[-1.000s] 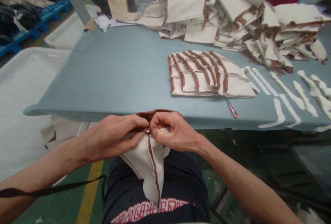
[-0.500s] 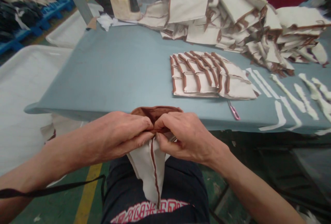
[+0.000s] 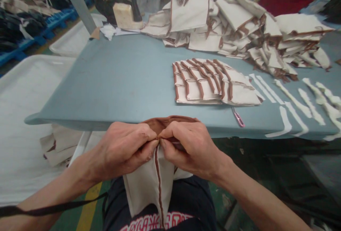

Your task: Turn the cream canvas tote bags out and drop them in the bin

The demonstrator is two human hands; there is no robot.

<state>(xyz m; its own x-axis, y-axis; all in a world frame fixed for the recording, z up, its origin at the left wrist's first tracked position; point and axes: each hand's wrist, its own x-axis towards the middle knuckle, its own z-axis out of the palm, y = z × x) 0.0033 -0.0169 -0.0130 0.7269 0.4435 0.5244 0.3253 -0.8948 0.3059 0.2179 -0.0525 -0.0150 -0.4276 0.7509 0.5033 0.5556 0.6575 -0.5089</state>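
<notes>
Right now both hands work close together over the lap, just below the near edge of the grey-blue table (image 3: 119, 78). The left hand (image 3: 125, 151) and the right hand (image 3: 190, 147) are each pinched tight on the brown-bound top edge (image 3: 170, 121) of a cream fabric piece (image 3: 145, 192), thumbs and forefingers meeting where its brown centre seam (image 3: 157, 174) comes up. The rest of the piece hangs loose against the dark trousers (image 3: 191, 199). To do this well, I judge the pinch belongs right on the binding at the seam, with an even pull from each side so the edge turns cleanly without puckering. A pink-handled tool (image 3: 238, 117) lies at the table edge beside a neat fanned stack (image 3: 213, 83) of like pieces, and an untidy heap (image 3: 239, 28) sits farther back.
</notes>
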